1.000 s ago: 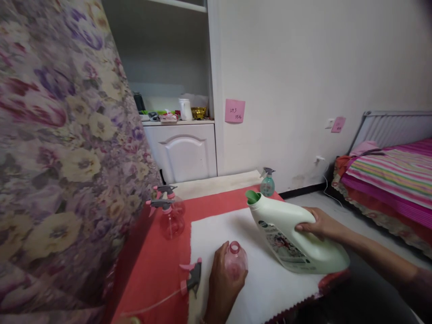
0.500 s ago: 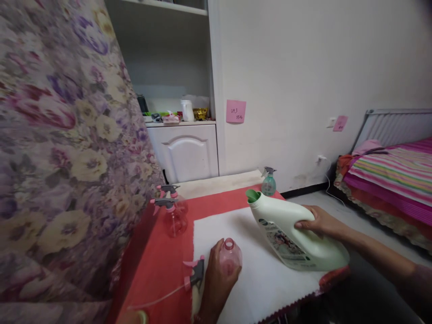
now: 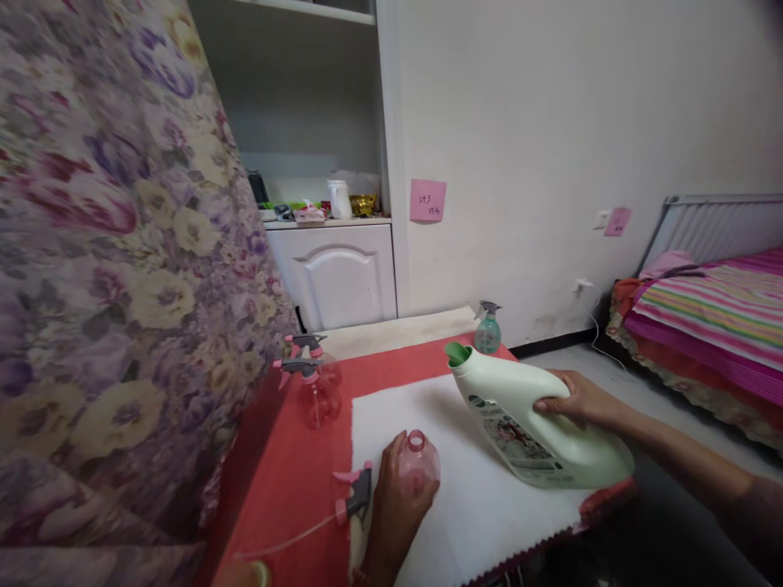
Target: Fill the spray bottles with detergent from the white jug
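**A bedroom in a lived-in home**

A bed (image 3: 703, 318) with a striped pink cover and a patterned valance stands along the right wall. A built-in white cupboard (image 3: 333, 273) sits in an alcove, and the shelf above it is crowded with a white jug (image 3: 338, 198), a gold bowl (image 3: 362, 204) and small clutter. Floral fabric (image 3: 116, 269) hangs at the left. A pink paper note (image 3: 426, 200) is stuck to the plain wall, and lower down is a socket (image 3: 580, 286) with a cord. The counter (image 3: 391, 363), draped in red cloth, carries household goods: a detergent bottle (image 3: 550, 432), a pink bottle (image 3: 418, 466) and spray bottles (image 3: 488, 330).
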The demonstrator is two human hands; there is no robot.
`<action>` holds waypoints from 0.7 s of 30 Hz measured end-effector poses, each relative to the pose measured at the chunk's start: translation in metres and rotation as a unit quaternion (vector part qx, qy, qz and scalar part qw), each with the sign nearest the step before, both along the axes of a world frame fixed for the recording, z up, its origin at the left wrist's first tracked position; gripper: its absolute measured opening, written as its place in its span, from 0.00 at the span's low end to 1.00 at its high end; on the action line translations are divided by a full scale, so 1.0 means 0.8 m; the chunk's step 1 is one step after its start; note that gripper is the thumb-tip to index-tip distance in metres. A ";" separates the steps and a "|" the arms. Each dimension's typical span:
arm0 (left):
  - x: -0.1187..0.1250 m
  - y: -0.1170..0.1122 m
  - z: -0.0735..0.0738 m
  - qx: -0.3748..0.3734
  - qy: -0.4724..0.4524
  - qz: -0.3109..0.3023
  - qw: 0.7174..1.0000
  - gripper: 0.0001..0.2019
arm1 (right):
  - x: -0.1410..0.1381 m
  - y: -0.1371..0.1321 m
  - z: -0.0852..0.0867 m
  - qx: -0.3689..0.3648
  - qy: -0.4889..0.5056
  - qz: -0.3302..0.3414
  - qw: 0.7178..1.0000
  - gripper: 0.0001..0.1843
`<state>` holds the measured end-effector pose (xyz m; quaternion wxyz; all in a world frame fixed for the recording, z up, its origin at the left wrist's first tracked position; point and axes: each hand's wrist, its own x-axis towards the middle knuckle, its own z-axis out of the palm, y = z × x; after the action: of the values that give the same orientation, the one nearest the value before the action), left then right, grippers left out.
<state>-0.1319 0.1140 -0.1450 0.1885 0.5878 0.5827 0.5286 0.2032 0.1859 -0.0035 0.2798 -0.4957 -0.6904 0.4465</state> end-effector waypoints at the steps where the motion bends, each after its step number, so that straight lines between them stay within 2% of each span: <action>1: -0.001 0.000 0.001 -0.002 0.000 -0.002 1.000 0.32 | 0.000 0.000 0.000 0.000 -0.001 0.000 1.000 0.28; 7: -0.004 0.000 0.000 0.011 0.004 -0.005 1.000 0.31 | -0.001 -0.001 0.003 0.001 -0.003 -0.003 1.000 0.27; 15: -0.006 0.004 -0.011 0.054 0.059 0.006 0.997 0.29 | -0.002 -0.004 0.004 0.005 -0.005 0.002 1.000 0.26; 21: -0.014 0.003 -0.007 0.027 0.068 -0.015 0.997 0.30 | -0.002 -0.002 0.001 0.002 -0.007 -0.006 1.000 0.29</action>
<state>-0.1429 0.1166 -0.1504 0.1407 0.6361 0.5707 0.4999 0.2020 0.1846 -0.0028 0.2787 -0.5021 -0.6901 0.4404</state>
